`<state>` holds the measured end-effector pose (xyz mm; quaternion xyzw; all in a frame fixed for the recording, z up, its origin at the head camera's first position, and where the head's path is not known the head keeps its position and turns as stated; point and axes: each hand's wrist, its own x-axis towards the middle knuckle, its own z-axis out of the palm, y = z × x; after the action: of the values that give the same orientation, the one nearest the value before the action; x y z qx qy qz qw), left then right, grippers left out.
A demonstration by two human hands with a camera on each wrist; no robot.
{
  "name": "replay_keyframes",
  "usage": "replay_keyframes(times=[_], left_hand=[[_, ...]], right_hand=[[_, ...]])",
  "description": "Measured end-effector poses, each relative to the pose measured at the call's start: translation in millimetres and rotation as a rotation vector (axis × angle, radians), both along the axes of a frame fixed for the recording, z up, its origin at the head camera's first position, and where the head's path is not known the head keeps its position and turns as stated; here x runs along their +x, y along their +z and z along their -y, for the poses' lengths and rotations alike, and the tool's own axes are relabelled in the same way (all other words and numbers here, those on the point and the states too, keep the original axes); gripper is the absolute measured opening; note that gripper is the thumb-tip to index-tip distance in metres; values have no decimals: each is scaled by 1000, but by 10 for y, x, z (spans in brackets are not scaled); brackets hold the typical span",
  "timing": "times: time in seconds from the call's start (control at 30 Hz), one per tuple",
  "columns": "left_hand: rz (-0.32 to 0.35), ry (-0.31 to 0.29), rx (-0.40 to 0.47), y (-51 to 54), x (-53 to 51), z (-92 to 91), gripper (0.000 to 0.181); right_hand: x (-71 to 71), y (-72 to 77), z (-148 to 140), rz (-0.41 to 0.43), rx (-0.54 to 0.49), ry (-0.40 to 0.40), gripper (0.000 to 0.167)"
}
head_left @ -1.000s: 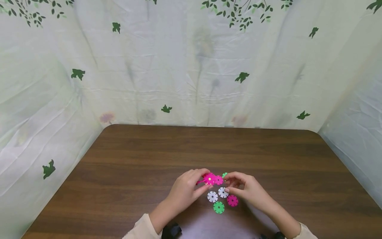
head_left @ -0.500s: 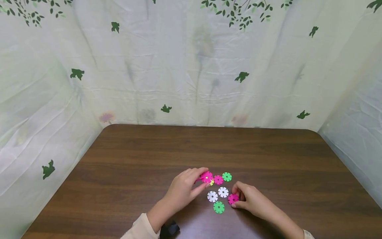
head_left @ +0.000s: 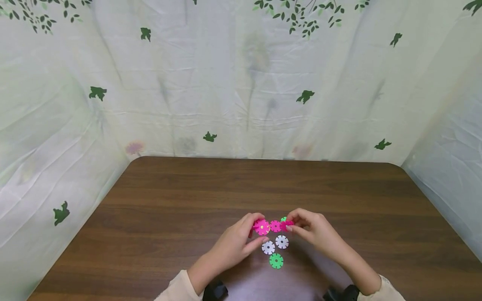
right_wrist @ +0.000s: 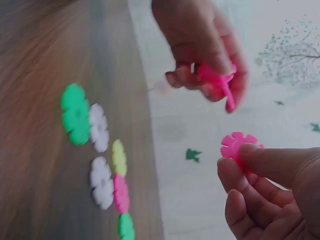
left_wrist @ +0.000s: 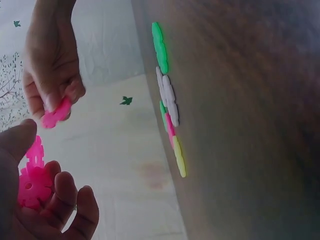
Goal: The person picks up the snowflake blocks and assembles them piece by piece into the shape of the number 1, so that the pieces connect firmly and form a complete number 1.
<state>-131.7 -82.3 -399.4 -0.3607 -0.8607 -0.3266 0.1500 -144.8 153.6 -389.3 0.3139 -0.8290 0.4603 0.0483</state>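
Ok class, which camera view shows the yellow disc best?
The right wrist view: the yellow disc is uncovered and slanted there, so some of its face shows. The left wrist view shows it uncovered too, but nearly edge-on. In the head view, the pink pieces in the left hand hide most of it.

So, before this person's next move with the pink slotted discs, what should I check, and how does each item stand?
1. Left hand grips the joined pink slotted discs: ok.
2. Right hand pinches a single pink slotted disc: ok.
3. Single disc connected to the joined ones: not ok, a gap shows in both wrist views.
4. Held pieces aligned for joining: cannot tell.
5. White discs, green discs, yellow disc and loose pink disc flat on the table: ok.
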Motion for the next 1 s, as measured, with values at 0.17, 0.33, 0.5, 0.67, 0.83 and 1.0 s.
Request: replay_keyframes(times=[0.17,0.33,0.5,0.67,0.83,1.0], left_hand=[[-2,-16,32,-28,21,-22,40],[21,-28,54,-45,37,-36,38],[41,-29,74,-58,46,-40,38],[22,-23,79,-68,55,-43,37],[5,-37,83,-73,60,-54,36],[-25,-55,67,-73,60,-63,35]], right_hand=[[-1,66,101,-79,-42,25,9],[32,103,200,-109,-68,34,14],[131,265,282,-147,-94,39,18],[186,362,310,-162,-102,40,18],[179,327,328,-200,-142,86,19],[185,299,351,-237,-179,133,14]])
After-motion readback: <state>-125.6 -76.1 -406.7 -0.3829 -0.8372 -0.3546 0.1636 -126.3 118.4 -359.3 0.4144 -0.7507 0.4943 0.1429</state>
